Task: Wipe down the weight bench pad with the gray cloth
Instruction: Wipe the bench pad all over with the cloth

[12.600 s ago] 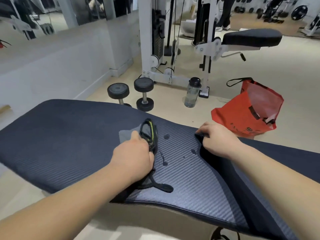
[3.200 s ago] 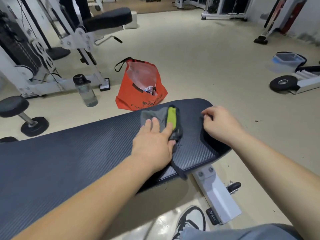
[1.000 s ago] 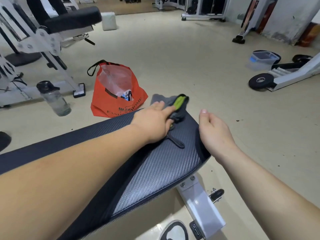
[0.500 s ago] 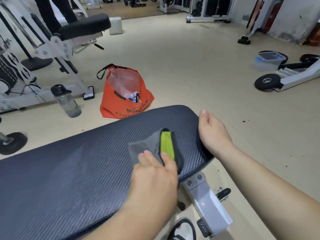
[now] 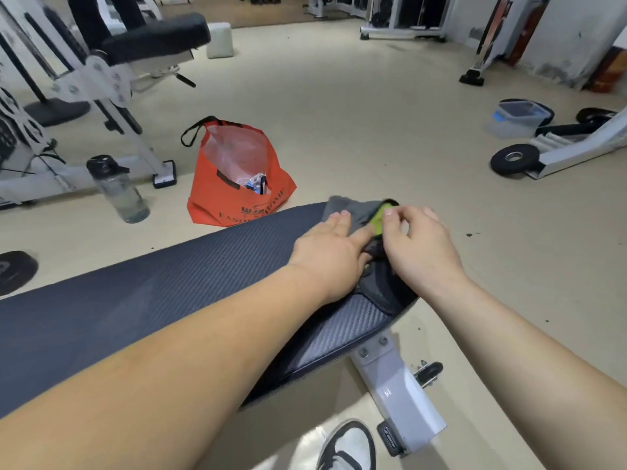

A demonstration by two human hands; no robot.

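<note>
The gray cloth (image 5: 354,212), with a lime-green patch and black trim, lies bunched at the far right end of the dark blue weight bench pad (image 5: 163,293). My left hand (image 5: 330,252) presses flat on the cloth with straight fingers. My right hand (image 5: 420,245) is right beside it at the pad's end, fingers curled, with thumb and forefinger pinching the cloth's green edge. Both hands hide part of the cloth.
An orange bag (image 5: 234,188) and a water bottle (image 5: 118,191) stand on the floor beyond the pad. The bench's white leg (image 5: 397,385) and my shoe (image 5: 349,446) are below. A weight plate (image 5: 514,161), a plastic container (image 5: 519,117) and gym machines lie further off.
My left hand has pushed the cloth from mid-pad out to the far right end. My right hand has left the pad's edge and come onto the cloth's green part.
</note>
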